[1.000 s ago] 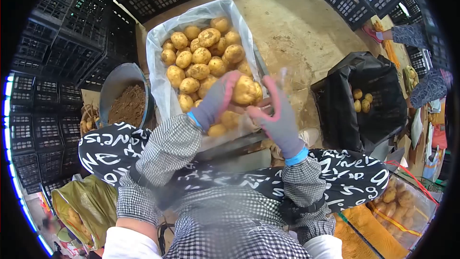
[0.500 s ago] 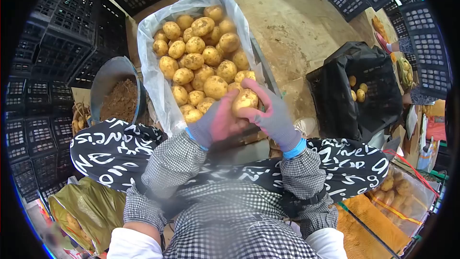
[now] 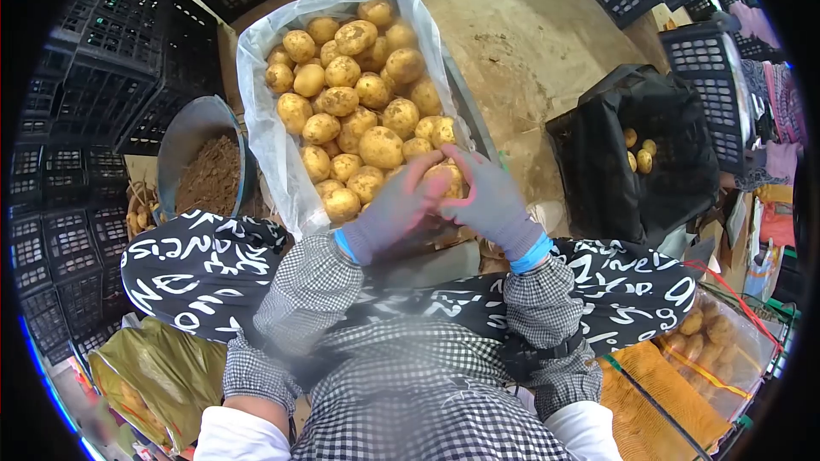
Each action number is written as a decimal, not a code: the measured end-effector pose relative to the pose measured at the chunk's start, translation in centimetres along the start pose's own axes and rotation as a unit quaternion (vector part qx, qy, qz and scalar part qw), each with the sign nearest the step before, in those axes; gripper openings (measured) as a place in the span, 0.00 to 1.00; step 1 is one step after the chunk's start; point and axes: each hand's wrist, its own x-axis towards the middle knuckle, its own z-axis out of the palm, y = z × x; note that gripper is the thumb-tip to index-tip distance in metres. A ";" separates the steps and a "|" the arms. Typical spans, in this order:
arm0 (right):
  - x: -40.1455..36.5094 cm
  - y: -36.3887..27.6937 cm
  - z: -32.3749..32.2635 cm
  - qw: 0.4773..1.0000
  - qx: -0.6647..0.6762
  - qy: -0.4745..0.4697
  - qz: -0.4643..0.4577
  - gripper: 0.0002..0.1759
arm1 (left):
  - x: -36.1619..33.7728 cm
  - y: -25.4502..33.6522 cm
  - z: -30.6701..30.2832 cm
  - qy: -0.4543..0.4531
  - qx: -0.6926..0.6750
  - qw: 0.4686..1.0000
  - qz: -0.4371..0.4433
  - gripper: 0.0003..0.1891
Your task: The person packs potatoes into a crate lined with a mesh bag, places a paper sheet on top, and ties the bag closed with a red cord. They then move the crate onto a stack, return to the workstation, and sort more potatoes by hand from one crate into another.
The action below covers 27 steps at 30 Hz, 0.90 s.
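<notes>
Both my hands wear grey gloves with pinkish palms and fingers. Between them is a yellow, soil-marked potato [image 3: 450, 179], at the near right corner of a crate lined with clear plastic [image 3: 259, 111]. My right hand [image 3: 495, 205] curls round its right side, with the thumb below and the fingers above. From the left, my left hand [image 3: 393, 213] closes its fingers against the same potato, and they partly cover it. Many loose potatoes [image 3: 381, 147] fill the lined crate just beyond my hands, some with brown patches.
A bucket of brown soil [image 3: 209, 175] stands left of the crate. To the right is a container lined with black plastic [image 3: 589, 162], holding several potatoes [image 3: 642, 156]. Black crates [image 3: 111, 77] are stacked at left. A person with a patterned sleeve [image 3: 756, 171] is beside a crate [image 3: 705, 85] at far right.
The left fingers have moved right onto the potato, which sits slightly farther forward and right. At far right, the black crate has shifted left and more of the other person shows.
</notes>
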 end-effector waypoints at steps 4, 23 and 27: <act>-0.2 -1.1 -0.3 1.000 0.008 0.016 0.012 0.51 | -0.2 1.1 0.2 -0.010 -0.109 0.993 -0.048 0.30; 0.0 -0.9 1.2 0.992 0.025 0.114 -0.046 0.43 | 0.9 -0.4 -1.3 0.054 0.062 0.987 0.140 0.28; 0.4 -0.7 1.0 0.987 -0.025 0.138 -0.074 0.42 | 0.4 1.3 -0.6 0.059 -0.006 0.998 0.024 0.27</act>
